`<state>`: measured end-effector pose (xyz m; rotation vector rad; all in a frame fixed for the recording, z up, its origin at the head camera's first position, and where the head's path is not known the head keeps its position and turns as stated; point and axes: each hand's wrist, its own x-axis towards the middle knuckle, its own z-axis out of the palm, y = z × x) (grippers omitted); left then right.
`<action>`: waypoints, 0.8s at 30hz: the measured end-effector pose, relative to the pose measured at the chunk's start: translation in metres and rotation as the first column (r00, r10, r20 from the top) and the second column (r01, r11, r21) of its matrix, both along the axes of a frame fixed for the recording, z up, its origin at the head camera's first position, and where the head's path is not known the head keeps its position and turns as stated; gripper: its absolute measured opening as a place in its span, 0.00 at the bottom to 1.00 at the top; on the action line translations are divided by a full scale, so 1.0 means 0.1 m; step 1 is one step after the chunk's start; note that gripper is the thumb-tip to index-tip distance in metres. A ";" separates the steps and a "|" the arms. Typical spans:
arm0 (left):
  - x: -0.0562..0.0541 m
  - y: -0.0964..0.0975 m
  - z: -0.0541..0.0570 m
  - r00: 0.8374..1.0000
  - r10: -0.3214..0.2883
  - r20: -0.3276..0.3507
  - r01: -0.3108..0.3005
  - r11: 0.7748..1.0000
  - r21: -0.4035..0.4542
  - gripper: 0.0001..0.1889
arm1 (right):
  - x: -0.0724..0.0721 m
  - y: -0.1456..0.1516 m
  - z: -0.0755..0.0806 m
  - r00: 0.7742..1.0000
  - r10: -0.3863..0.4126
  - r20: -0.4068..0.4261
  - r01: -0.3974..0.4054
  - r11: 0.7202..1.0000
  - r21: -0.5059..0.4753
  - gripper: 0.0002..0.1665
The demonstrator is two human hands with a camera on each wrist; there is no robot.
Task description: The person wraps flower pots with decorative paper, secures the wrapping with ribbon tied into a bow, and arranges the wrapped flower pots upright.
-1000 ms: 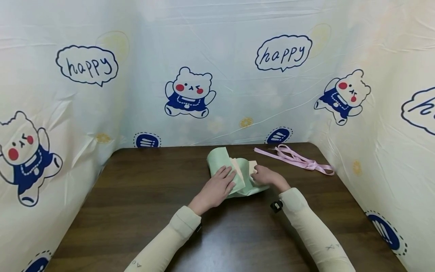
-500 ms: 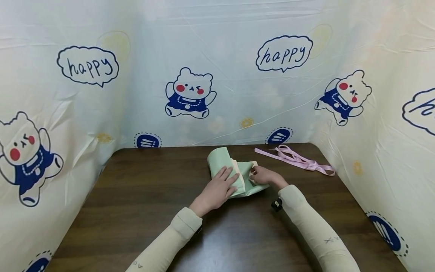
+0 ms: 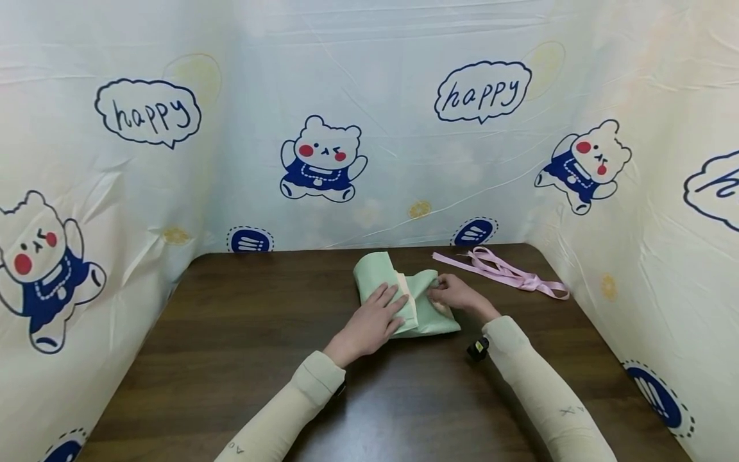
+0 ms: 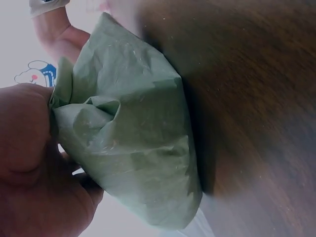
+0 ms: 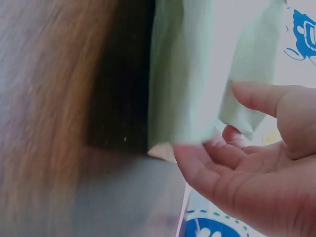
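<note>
A sheet of pale green wrapping paper (image 3: 427,319) with a cream inner side lies folded into a bundle at the far middle of the table. Whatever it wraps is hidden. My left hand (image 3: 369,324) rests on the bundle's left half with fingers stretched over the folded flap. Creases and a tucked fold show on the paper (image 4: 138,128) in the left wrist view. At the right end, my right hand (image 3: 458,296) pinches the paper's loose edge. In the right wrist view, that hand's thumb and fingers (image 5: 197,165) lie on either side of the green paper (image 5: 180,74).
A pink ribbon (image 3: 519,279) with loops lies at the table's back right, just beyond my right hand. The brown wooden table (image 3: 242,346) meets a printed curtain (image 3: 392,128) at the back and sides.
My right hand has drawn slightly right and back from the bundle's inside. The paper's right end has changed shape, showing more green and less cream. My left hand has barely moved.
</note>
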<state>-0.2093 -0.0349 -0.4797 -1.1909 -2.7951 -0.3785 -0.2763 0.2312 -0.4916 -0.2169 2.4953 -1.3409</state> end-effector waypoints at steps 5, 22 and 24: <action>-0.01 0.04 -0.01 1.000 0.001 -0.012 -0.001 1.000 -0.020 0.26 | 0.00 0.10 -0.02 0.999 -0.041 0.000 0.041 0.999 -0.029 0.14; -0.05 0.11 0.01 0.998 -0.037 -0.051 0.034 0.998 -0.052 0.22 | 0.01 0.28 -0.07 0.982 -0.183 -0.035 0.185 0.980 0.073 0.12; -0.05 0.13 0.03 0.997 -0.052 -0.059 0.049 0.997 -0.062 0.22 | 0.01 0.31 -0.08 0.983 -0.182 -0.028 0.183 0.981 0.069 0.12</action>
